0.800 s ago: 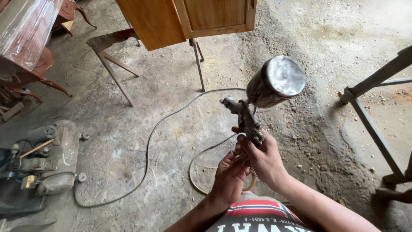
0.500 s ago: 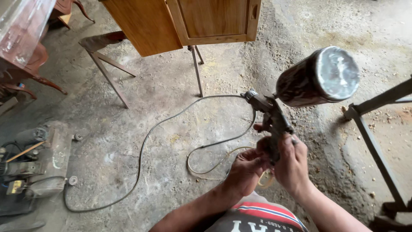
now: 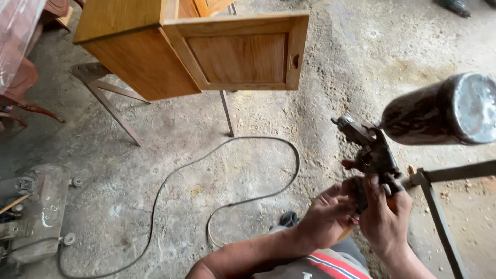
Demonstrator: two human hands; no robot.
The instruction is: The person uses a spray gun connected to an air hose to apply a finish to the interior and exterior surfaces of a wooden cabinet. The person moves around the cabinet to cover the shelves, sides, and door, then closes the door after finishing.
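A grimy spray gun (image 3: 369, 147) with a big metal cup (image 3: 444, 109) on top is held up in front of me at the right. My right hand (image 3: 385, 214) is wrapped around its handle. My left hand (image 3: 326, 212) touches the bottom of the handle, fingers curled at the hose fitting. A grey air hose (image 3: 217, 170) loops across the concrete floor toward my hands.
A wooden cabinet (image 3: 206, 49) with an open panelled door rests on metal trestles (image 3: 111, 103) ahead. An air compressor (image 3: 33, 217) sits at the lower left. A metal frame (image 3: 444, 206) stands at the right. Dark wooden furniture (image 3: 20, 77) is at the far left.
The spray gun and both hands have shifted to the right of the view and sit closer. The view has swung so the cabinet now shows more fully.
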